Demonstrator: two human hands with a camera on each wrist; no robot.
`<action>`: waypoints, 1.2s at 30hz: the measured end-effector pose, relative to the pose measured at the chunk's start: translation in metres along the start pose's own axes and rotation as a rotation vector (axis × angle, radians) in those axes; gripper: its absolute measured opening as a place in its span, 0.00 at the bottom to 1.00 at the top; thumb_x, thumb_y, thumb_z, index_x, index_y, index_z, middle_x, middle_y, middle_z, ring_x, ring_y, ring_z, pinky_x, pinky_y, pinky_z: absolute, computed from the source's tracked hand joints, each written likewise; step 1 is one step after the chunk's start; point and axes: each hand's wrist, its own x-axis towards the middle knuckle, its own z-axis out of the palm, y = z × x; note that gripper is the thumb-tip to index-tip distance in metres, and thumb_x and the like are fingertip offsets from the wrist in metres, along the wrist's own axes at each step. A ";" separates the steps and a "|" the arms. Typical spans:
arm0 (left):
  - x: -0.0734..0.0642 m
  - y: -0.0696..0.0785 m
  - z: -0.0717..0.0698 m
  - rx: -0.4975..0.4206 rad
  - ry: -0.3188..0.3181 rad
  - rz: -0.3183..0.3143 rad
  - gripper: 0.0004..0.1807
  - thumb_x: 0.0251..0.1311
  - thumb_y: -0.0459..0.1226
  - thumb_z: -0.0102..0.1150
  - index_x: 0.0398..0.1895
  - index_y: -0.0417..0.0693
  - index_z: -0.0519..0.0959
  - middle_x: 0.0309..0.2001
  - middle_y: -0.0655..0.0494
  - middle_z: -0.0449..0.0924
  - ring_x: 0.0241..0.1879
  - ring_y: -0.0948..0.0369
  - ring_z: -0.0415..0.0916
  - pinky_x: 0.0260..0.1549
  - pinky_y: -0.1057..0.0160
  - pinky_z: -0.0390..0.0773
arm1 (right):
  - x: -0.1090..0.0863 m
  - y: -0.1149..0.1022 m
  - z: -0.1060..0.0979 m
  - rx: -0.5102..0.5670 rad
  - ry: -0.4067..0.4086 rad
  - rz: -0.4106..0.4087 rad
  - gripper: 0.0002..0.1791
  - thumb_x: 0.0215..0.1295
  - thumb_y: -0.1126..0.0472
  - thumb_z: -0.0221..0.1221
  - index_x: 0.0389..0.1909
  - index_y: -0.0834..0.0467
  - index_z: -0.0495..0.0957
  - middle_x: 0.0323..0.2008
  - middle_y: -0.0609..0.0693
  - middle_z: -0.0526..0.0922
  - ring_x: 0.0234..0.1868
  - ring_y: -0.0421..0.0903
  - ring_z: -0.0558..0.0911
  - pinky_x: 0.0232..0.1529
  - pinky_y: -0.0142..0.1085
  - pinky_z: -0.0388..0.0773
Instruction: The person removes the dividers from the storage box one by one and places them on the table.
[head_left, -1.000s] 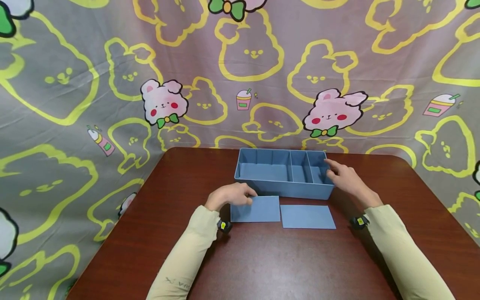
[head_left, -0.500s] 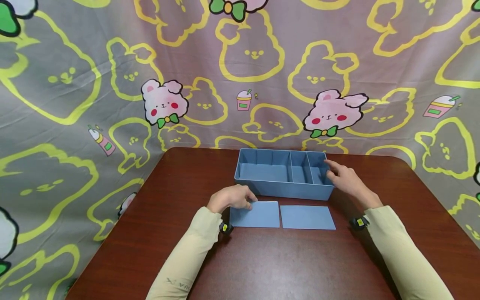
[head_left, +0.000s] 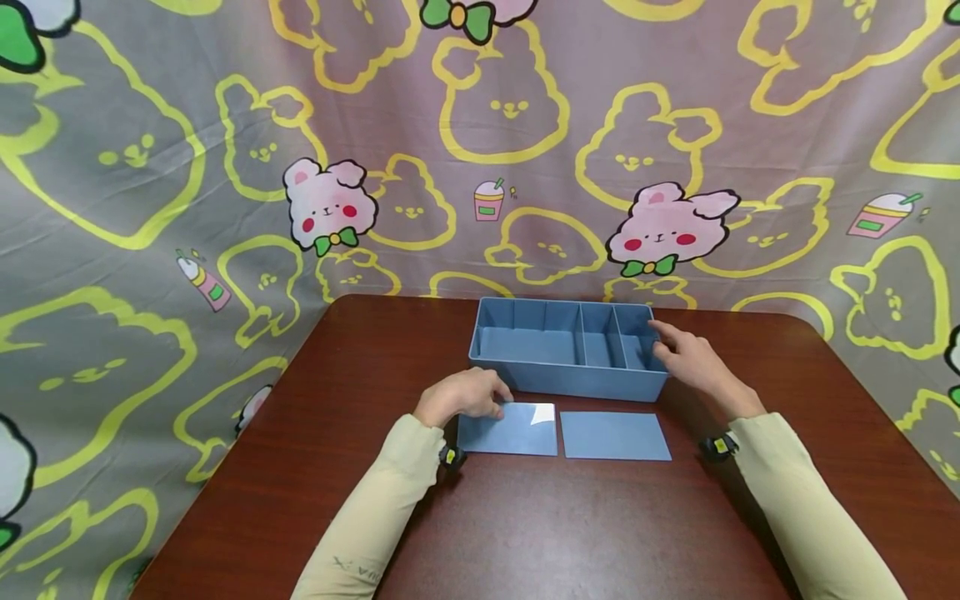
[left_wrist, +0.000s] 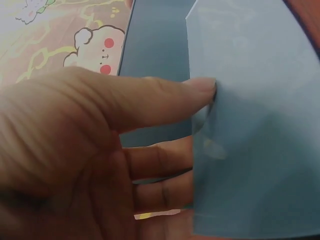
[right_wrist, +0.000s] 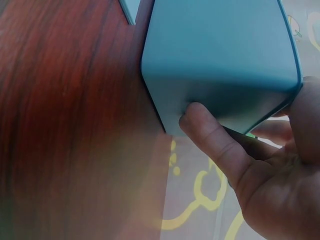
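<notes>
My left hand point(head_left: 467, 393) pinches a thin, glossy blue rectangular panel point(head_left: 517, 433) by its far left edge. In the left wrist view the thumb lies on the face of the panel point(left_wrist: 260, 150), and the other fingers go behind it. My right hand point(head_left: 697, 360) holds the right end of a blue divided box point(head_left: 570, 379). In the right wrist view its thumb presses the outside of the box's end wall point(right_wrist: 225, 55), while other fingers reach round the rim, partly hidden. A second blue panel point(head_left: 617, 435) lies flat on the table, just right of the first.
The box stands upright towards the back of the brown wooden table point(head_left: 570, 517), its compartments facing up. Behind the table hangs a curtain point(head_left: 525, 125) with cartoon bears and rabbits.
My left hand has brought its panel slightly towards me, away from the box, and a bright reflection now shows on its far right corner. My right hand and the box stay put.
</notes>
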 end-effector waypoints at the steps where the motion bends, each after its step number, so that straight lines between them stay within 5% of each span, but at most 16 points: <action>1: 0.000 0.000 0.000 0.001 0.009 -0.003 0.17 0.62 0.43 0.64 0.55 0.58 0.83 0.55 0.56 0.82 0.45 0.63 0.75 0.48 0.61 0.77 | 0.000 0.000 0.000 0.000 0.000 0.000 0.29 0.74 0.57 0.46 0.74 0.60 0.58 0.17 0.48 0.65 0.16 0.45 0.67 0.21 0.37 0.65; 19: -0.003 0.010 -0.006 -0.093 0.189 0.069 0.17 0.71 0.47 0.51 0.56 0.55 0.81 0.46 0.59 0.84 0.29 0.66 0.74 0.34 0.63 0.73 | 0.001 0.002 0.002 -0.008 0.003 -0.002 0.30 0.74 0.55 0.45 0.74 0.60 0.58 0.17 0.48 0.66 0.15 0.45 0.66 0.21 0.37 0.65; 36: 0.005 0.034 -0.029 -0.077 0.310 0.164 0.17 0.72 0.47 0.49 0.55 0.55 0.82 0.37 0.60 0.84 0.18 0.65 0.68 0.25 0.66 0.69 | -0.004 0.000 0.000 0.011 -0.004 -0.011 0.30 0.74 0.58 0.47 0.74 0.60 0.57 0.20 0.50 0.68 0.15 0.45 0.67 0.22 0.37 0.66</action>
